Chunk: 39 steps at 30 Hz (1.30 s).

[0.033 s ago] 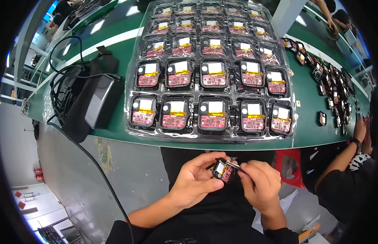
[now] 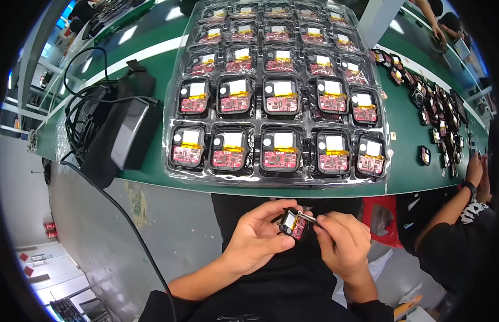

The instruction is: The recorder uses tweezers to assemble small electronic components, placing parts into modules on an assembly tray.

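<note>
My left hand (image 2: 258,234) is closed around the edges of a small black device housing (image 2: 294,224), held tilted in front of my lap below the bench edge. Inside the housing show a red circuit board, a white block and a strip of yellow tape. Between the thumb and fingers of my right hand (image 2: 343,241) is a slim tool that looks like tweezers (image 2: 307,217). Its silver tip reaches the upper part of the open housing; what exactly it touches is too small to make out.
A clear plastic tray (image 2: 217,178) with rows of similar open housings lies on the green bench (image 2: 249,191). Left of it stands a black box (image 2: 126,134) with cables. More housings (image 2: 440,121) are piled at right, near a co-worker's arm (image 2: 448,214). A black cable (image 2: 136,225) hangs at left.
</note>
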### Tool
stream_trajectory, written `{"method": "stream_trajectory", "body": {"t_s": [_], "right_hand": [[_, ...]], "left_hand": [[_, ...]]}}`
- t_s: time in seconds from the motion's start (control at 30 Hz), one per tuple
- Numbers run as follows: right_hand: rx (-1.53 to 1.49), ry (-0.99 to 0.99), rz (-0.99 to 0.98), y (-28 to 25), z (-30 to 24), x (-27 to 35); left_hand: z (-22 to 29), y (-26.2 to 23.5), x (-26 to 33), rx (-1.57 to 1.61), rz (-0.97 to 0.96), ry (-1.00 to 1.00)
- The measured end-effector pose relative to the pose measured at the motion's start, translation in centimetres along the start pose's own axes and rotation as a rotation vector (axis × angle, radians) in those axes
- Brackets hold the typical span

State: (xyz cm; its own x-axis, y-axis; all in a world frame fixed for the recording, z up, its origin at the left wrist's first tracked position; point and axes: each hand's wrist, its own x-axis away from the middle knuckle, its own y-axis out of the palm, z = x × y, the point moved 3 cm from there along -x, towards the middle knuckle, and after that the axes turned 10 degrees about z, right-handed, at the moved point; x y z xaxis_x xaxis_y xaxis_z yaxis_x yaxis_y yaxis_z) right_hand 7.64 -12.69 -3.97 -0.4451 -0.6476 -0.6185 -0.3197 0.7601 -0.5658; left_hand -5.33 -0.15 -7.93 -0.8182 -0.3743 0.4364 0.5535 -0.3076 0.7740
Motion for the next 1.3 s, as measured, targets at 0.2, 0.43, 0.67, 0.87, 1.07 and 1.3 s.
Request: {"method": "stream_trajectory", "body": {"t_s": [0.2, 0.43, 0.67, 0.87, 1.07, 1.3], "right_hand": [[0.067, -0.054, 0.017, -0.4, -0.3, -0.1], [0.071, -0.077, 0.029, -0.4, 0.0, -0.1], [-0.107, 0.119, 0.049, -0.2, 0.4, 0.0], [-0.110, 0.152, 0.015, -0.4, 0.5, -0.1], [-0.113, 0.176, -0.004, -0.7, 0.8, 0.0], [-0.106, 0.155, 0.013, -0.3, 0.7, 0.4]], "left_hand": [[0.0, 0.1, -0.1, -0.060, -0.006, 0.032], [-0.1, 0.4, -0.2, -0.133, 0.001, 0.052], [0.0, 0.3, -0.2, -0.168, 0.009, 0.077], [0.0, 0.6, 0.0, -0.205, 0.027, 0.129], [0.1, 0.6, -0.1, -0.216, 0.020, 0.124], [-0.2, 0.8, 0.0, -0.221, 0.033, 0.169]]}}
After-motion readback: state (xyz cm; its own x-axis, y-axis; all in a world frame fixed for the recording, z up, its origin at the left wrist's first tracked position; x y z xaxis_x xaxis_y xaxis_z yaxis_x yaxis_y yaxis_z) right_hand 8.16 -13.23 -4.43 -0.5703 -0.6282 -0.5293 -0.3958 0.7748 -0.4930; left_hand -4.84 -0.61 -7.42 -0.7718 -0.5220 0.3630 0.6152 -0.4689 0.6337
